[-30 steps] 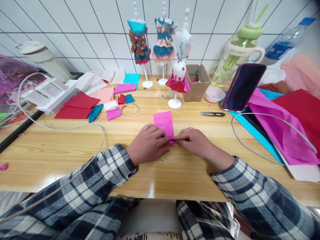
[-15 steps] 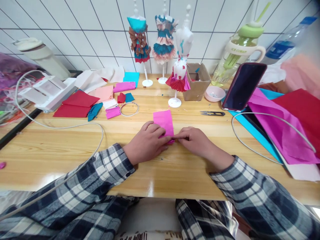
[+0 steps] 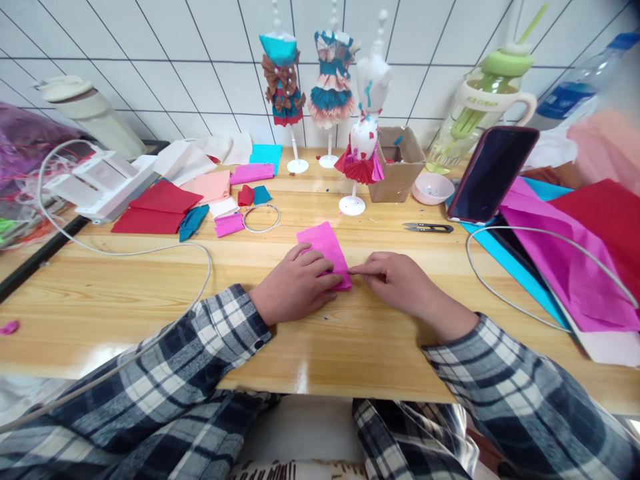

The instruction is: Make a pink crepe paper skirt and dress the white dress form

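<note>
A bright pink sheet [image 3: 325, 242], thin like cloth or crepe paper, lies on the table with its near end folded up. My left hand [image 3: 299, 283] rests over its left and near part, fingers together, holding it down against the wood. My right hand [image 3: 400, 283] is at the sheet's right edge; its index finger is stretched out with the tip at the folded part, the thumb sits lower and apart, and the other fingers curl under. Beyond the sheet stands a small white dress form [image 3: 367, 127] with a red and pink pleated skirt.
Two more dressed forms [image 3: 285, 80] stand near the tiled wall, beside a cardboard box [image 3: 400, 180]. Coloured scraps [image 3: 155, 208] lie left; thread snips [image 3: 429, 228], a pink bowl [image 3: 433, 189], a propped phone [image 3: 493, 173] and large sheets [image 3: 570, 267] are right. A white cable [image 3: 200, 287] crosses my left sleeve.
The pink sheet has turned, its far end swinging left, and more of its near folded end shows. My right index finger has drawn slightly away from my left fingers.
</note>
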A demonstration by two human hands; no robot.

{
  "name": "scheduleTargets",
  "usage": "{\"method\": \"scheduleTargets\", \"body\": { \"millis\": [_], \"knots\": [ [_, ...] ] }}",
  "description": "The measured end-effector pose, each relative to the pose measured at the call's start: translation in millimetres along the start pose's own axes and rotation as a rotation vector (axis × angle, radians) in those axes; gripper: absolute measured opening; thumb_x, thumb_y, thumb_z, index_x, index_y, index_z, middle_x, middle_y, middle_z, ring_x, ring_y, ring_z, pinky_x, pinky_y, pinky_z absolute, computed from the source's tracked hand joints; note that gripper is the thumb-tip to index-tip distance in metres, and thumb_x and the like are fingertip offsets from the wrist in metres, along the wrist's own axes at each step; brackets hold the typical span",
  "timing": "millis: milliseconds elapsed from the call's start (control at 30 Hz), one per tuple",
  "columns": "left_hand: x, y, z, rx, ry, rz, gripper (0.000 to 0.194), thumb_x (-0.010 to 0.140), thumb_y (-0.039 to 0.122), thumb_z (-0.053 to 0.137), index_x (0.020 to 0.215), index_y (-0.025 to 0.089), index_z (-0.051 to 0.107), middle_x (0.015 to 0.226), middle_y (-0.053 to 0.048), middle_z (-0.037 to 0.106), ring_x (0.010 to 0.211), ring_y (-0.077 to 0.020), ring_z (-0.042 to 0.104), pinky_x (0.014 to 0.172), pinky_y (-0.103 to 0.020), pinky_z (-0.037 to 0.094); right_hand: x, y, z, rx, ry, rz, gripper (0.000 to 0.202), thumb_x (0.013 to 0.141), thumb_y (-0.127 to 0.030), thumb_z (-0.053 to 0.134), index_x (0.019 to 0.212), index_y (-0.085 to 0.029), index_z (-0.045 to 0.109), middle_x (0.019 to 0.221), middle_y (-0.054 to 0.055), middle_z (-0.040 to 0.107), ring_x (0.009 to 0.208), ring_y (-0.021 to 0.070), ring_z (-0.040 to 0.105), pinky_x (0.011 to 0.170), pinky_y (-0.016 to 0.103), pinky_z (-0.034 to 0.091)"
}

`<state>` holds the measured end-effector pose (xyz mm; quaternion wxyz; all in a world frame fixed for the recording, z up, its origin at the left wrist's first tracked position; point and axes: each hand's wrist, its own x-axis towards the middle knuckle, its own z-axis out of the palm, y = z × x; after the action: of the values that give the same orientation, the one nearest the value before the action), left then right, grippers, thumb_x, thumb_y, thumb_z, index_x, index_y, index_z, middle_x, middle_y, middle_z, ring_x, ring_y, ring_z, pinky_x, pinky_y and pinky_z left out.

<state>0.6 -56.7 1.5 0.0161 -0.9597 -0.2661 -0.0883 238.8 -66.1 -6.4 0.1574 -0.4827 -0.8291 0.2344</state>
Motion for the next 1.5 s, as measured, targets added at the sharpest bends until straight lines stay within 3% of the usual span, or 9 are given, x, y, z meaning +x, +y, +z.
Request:
{"method": "scheduleTargets", "body": {
  "millis": [200,567,833,1133,1333,1500],
  "knots": [
    [0,-3,1.0,-0.032,0.029,-0.026,0.027,0.092,0.04,0.051,0.112,0.029,0.067,0.108,-0.005,0.064,0.106,-0.0238,0.052,0.108,-0.052,0.026,0,-5,0,-0.045,-0.038,-0.067,0.046,0.08,-0.006,0.052,0.112,-0.032,0.072,0.086,0.001,0.068,0.084,0.0173,0.06,0.078,0.028,0.044],
    [-2,-6,1.1,-0.042,0.036,-0.026,0.03,0.09,0.044,0.053,0.111,0.029,0.068,0.109,-0.005,0.064,0.106,-0.0241,0.053,0.109,-0.053,0.024,0,-8,-2,-0.18,-0.097,-0.057,0.042,0.085,-0.011,0.049,0.115,-0.032,0.07,0.085,0.002,0.065,0.084,0.0174,0.058,0.075,0.028,0.04],
    [0,-2,2.2,-0.006,0.017,-0.018,0.03,0.092,0.044,0.05,0.108,0.027,0.068,0.109,-0.005,0.064,0.105,-0.0241,0.053,0.108,-0.052,0.026,-3,-34,-12,-0.509,-0.168,-0.064,0.027,0.087,-0.024,0.052,0.103,-0.027,0.074,0.08,0.008,0.064,0.079,0.0226,0.056,0.07,0.034,0.033],
    [0,-1,0.8,-0.025,0.036,-0.023,0.033,0.089,0.043,0.056,0.117,0.027,0.065,0.108,-0.005,0.065,0.105,-0.0232,0.053,0.108,-0.048,0.027,2,3,3,-0.099,-0.066,-0.058,0.041,0.082,-0.01,0.049,0.11,-0.029,0.073,0.082,0.003,0.068,0.082,0.0174,0.059,0.078,0.029,0.042],
    [2,-1,3.1,-0.042,0.062,0.001,0.025,0.092,0.042,0.052,0.103,0.029,0.071,0.104,-0.004,0.065,0.101,-0.0214,0.054,0.106,-0.046,0.029,2,0,8,0.023,-0.017,-0.064,0.036,0.083,-0.012,0.052,0.107,-0.026,0.074,0.091,0.002,0.073,0.085,0.0173,0.063,0.078,0.028,0.046],
    [1,-4,1.5,-0.069,0.032,-0.004,0.028,0.09,0.042,0.055,0.11,0.027,0.067,0.106,-0.004,0.065,0.104,-0.0227,0.053,0.105,-0.045,0.029,2,-1,7,0.035,-0.028,-0.052,0.034,0.083,-0.013,0.052,0.104,-0.027,0.075,0.09,0.002,0.073,0.083,0.0174,0.064,0.076,0.027,0.047]
  ]
}}
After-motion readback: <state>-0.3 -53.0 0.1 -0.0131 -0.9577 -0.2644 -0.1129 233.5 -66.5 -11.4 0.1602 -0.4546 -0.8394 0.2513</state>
